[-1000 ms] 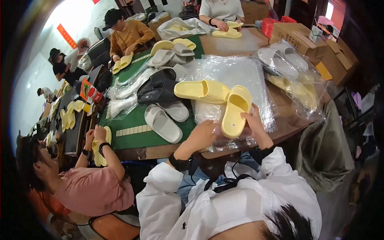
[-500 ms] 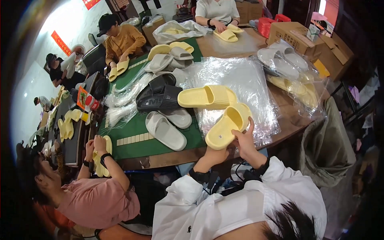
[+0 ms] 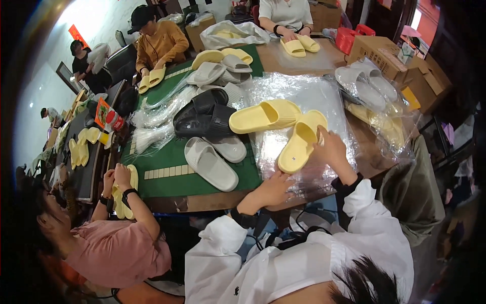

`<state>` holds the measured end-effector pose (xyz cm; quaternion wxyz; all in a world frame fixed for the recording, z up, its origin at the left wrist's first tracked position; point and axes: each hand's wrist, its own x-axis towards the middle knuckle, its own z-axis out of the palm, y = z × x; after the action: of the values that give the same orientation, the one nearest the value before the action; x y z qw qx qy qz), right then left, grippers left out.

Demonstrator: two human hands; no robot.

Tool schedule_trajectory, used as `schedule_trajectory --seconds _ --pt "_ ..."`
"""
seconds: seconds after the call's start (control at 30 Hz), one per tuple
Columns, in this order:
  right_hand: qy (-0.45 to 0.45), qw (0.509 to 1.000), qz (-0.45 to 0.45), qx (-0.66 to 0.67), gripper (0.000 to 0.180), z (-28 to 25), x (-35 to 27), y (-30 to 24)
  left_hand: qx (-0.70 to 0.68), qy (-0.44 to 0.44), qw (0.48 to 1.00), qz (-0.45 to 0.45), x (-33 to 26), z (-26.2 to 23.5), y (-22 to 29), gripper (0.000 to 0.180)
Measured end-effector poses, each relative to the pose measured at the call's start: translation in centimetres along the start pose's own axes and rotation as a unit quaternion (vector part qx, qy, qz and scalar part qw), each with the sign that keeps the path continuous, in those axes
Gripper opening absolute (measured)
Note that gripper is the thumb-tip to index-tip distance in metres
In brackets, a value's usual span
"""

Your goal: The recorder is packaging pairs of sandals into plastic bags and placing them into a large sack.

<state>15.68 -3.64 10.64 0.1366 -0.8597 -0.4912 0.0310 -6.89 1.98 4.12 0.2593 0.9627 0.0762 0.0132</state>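
While near two hands (image 3: 331,150), two yellow slippers (image 3: 295,150); leftward, two black slippers (image 3: 218,121).

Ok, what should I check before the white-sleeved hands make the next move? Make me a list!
1. Right hand at the nearer yellow slipper: ok, by its right edge.
2. Left hand touching that slipper's heel: cannot tell, but it's close.
3. Other yellow slipper free of both hands: ok.
4. Yellow slippers neatly side by side: not ok, they're angled.
5. Clear plastic uncovered: not ok, slippers are over part of it.

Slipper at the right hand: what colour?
The slipper at the right hand is light yellow; best seen in the head view.
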Motion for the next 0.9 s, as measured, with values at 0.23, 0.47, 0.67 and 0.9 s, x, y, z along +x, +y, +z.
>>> schedule_trajectory --seconds 0.23,0.47,0.67,0.9 --pt "0.129 0.959 -0.250 -0.034 0.050 -0.3 2.9 -4.2 -0.113 0.055 0.985 -0.119 -0.2 -8.5 1.4 0.037" --pt "0.186 0.913 -0.318 -0.177 0.042 2.9 6.9 -6.2 -0.048 0.280 0.942 -0.178 -2.6 -11.7 0.9 0.031" --pt "0.176 0.896 -0.379 -0.150 0.016 4.8 8.6 -5.0 -0.019 0.166 0.981 -0.100 -0.8 -5.2 0.0 0.021" --pt "0.190 0.870 -0.430 -0.151 0.007 2.3 8.3 -1.2 -0.034 0.152 0.986 -0.059 0.1 -3.9 -1.5 0.018"
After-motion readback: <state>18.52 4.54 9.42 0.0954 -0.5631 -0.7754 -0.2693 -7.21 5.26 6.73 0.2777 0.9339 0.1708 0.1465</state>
